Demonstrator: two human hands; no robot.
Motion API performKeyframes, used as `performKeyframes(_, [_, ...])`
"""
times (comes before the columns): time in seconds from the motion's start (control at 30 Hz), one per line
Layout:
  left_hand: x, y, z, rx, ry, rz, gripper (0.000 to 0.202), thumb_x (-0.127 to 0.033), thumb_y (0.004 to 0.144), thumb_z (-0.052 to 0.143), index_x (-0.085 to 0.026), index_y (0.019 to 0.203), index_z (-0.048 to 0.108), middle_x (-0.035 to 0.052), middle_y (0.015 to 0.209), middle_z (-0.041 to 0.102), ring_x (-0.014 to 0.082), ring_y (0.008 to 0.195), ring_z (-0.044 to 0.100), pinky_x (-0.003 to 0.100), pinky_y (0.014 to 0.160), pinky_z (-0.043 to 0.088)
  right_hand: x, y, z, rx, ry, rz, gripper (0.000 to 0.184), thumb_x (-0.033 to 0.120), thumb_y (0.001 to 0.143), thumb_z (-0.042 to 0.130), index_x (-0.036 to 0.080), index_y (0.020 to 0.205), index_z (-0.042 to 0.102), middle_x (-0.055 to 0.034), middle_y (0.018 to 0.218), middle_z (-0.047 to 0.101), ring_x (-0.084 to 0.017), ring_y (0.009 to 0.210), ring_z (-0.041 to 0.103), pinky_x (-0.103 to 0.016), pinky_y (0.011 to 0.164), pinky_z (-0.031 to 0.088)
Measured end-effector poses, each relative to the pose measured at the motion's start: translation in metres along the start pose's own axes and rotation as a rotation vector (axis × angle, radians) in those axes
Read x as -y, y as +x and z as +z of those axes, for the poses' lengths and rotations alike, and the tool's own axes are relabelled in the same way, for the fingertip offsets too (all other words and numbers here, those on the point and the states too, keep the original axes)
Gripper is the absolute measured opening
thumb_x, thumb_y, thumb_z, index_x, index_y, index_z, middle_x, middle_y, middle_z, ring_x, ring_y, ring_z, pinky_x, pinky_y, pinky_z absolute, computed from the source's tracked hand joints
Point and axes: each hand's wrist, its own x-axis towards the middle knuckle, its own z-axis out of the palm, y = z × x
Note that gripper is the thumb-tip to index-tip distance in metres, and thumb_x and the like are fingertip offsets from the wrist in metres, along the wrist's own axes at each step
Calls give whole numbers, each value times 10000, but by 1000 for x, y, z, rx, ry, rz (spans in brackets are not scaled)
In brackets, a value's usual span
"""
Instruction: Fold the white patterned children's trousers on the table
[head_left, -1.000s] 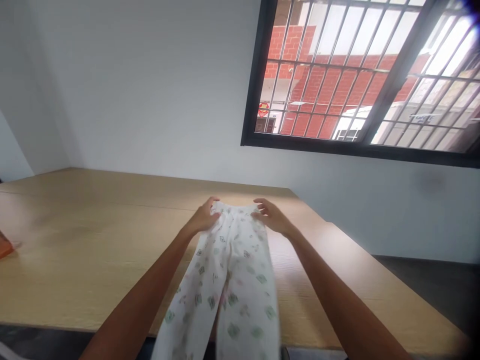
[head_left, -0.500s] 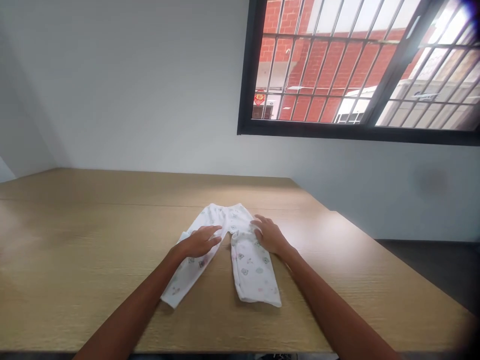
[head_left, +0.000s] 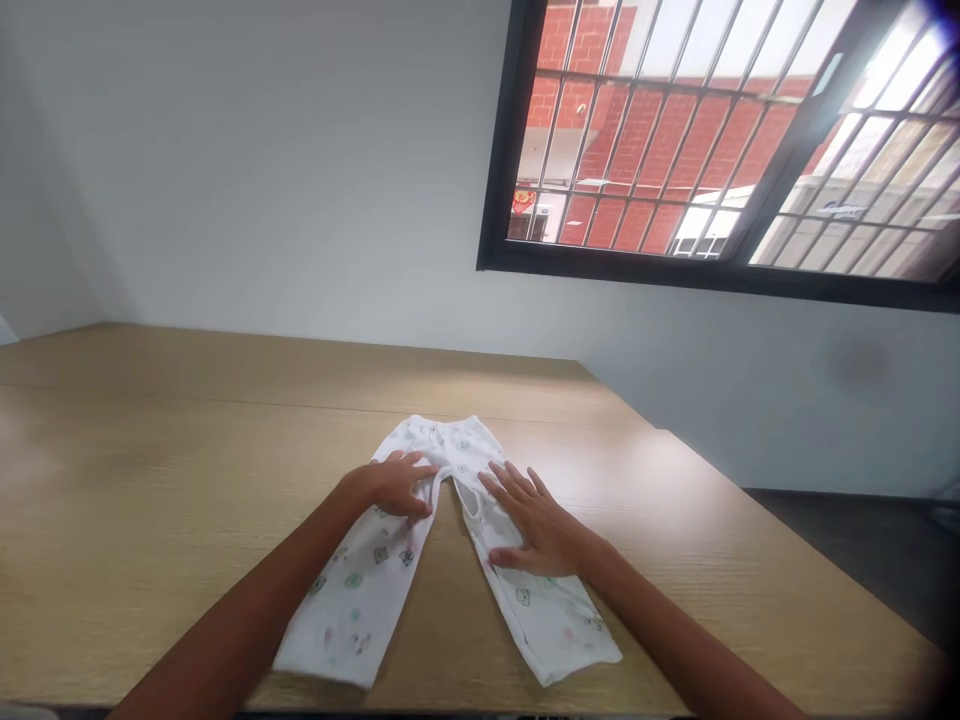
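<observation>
A small pair of white trousers (head_left: 360, 595) with a print of little animals and coloured dots lies spread on the table, waistband away from me and both legs pointing towards me. My left hand (head_left: 401, 485) rests on the upper part of the left leg, fingers stretched out and thumb near the inner seam. On the right leg, my right hand (head_left: 536, 525) lies flat with its fingers spread. An opening shows along the inner seam beside the right hand. Both hands press on the cloth from above, and parts of the legs are hidden under them.
The wide wooden table (head_left: 187, 480) reaches back to a pale wall (head_left: 262, 180). Its right edge slants down beside a dark floor (head_left: 840, 540). A barred window (head_left: 675, 140) with a dark frame is set in the wall at upper right.
The trouser legs are now spread wider and reach closer to me; the right leg's bunched top has been smoothed out. My right hand has moved nearer and flattened, fingers spread.
</observation>
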Motion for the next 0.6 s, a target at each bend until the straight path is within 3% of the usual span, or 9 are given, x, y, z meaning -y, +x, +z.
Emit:
performKeyframes(0.1, [-1,-1,-20,38,-96,154,596,-538,847,591,-315,1398,550,69,1496,481,367,1366,434,539,1079,414,13,-12,1,-38,-17,-47,1042,802,833,481,233,1603,69,-133,1656,74,-379,1520,23,-623,1201,29])
performKeyframes(0.17, [0,5,-21,-93,-149,212,485,-478,934,470,-269,1356,588,64,1412,565,299,1286,523,454,1072,444,26,-17,4,-33,-3,-95,1045,782,846,486,222,1601,30,-129,1656,81,-368,1522,27,-599,1215,45])
performKeyframes(0.23, [2,15,-10,-263,-125,212,484,-422,987,381,-234,1402,542,77,1465,512,287,1352,455,452,1127,385,40,-21,7,2,30,-120,1064,772,844,504,201,1600,17,-138,1654,81,-370,1521,32,-587,1221,81])
performKeyframes(0.3, [6,25,8,-337,-48,178,506,-413,1013,344,-227,1467,469,88,1556,392,307,1453,301,500,1183,280,51,-25,7,39,58,-114,1061,759,840,527,199,1601,45,-139,1654,80,-372,1520,29,-588,1222,104])
performKeyframes(0.43, [14,40,37,-352,49,84,548,-477,1031,316,-255,1528,377,81,1621,258,342,1496,178,562,1197,185,57,-38,5,73,82,-85,923,704,887,510,250,1598,136,-98,1656,86,-356,1520,12,-598,1223,104])
performKeyframes(0.6, [16,42,40,-378,65,72,580,-509,1024,321,-248,1542,351,84,1626,238,338,1497,176,549,1203,171,60,-66,0,93,120,-73,836,668,901,525,280,1583,235,-83,1648,134,-367,1515,68,-634,1209,141])
